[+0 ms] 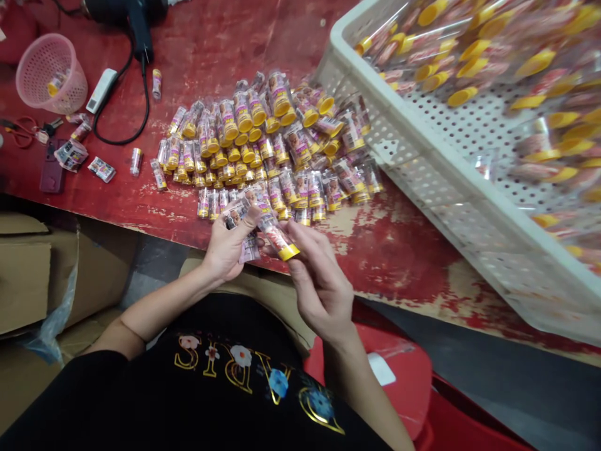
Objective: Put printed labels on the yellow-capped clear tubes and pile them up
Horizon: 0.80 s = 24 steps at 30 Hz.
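My left hand (228,244) is closed on several flat printed plastic sleeves (235,215), its thumb pressed on top of them. Between my two hands a small clear tube with a yellow cap (280,242) points its cap toward me and to the right. The fingers and thumb of my right hand (323,275) pinch this tube near its cap. The tube's far end lies against the sleeves, and I cannot tell whether it is inside one. Just beyond my hands, a large heap of sleeved tubes with yellow caps (244,134) is stacked on the red table (394,250).
A white perforated crate (422,181) of yellow-capped tubes fills the right side. At the left are a pink basket (35,75), a dark heat gun (141,31) with its cable, a phone (51,169), scissors (23,134) and sleeve bundles (70,155). Cardboard boxes (23,275) stand below the table edge.
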### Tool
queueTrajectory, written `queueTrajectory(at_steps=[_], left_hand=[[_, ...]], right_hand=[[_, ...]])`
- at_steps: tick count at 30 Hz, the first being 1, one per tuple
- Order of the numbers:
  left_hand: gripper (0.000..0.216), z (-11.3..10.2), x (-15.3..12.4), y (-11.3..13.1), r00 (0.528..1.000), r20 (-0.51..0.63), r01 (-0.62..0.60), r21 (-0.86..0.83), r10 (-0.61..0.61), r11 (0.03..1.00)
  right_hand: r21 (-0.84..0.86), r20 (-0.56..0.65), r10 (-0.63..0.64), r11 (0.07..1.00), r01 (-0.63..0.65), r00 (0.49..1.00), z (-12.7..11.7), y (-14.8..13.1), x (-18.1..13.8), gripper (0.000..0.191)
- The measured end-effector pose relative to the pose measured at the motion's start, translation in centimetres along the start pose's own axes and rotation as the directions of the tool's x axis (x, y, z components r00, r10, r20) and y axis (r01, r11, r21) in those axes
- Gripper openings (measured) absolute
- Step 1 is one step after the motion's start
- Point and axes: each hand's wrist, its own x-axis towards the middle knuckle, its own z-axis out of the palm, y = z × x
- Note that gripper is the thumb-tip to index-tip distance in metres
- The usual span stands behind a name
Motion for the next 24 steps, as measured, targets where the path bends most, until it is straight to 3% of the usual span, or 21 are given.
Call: queueTrajectory(at_steps=[5, 11, 18, 24], left_hand=[[0.076, -0.4, -0.7, -0.2, 0.994, 0.053, -0.097, 0.063, 0.094, 0.993], [0.071, -1.3, -1.5, -0.3, 0.987, 0.117, -0.128, 0.157, 0.111, 0.979], [0.084, -1.7, -1.8, 0.1, 0.993, 0.053, -0.109, 0.13, 0.103, 0.985], [0.065, -3.5, -1.0, -0.1, 0.993, -0.088, -0.067, 0.085, 0.075, 0.994]], right_hand=[[-0.049, -0.216, -0.024, 0.999, 0.013, 0.976, 1.0, 0.7, 0.4, 0.053], [-0.106, -0.38, -0.072, 0.994, 0.034, 0.922, 2.4, 0.4, 1.1, 0.044], [-0.068, -0.391, -0.014, 0.998, -0.014, 0.92, 3.5, 0.0, 1.1, 0.039], [-0.054, -0.35, 0.023, 0.998, -0.045, 0.937, 4.8, 1.9, 1.6, 0.029]])
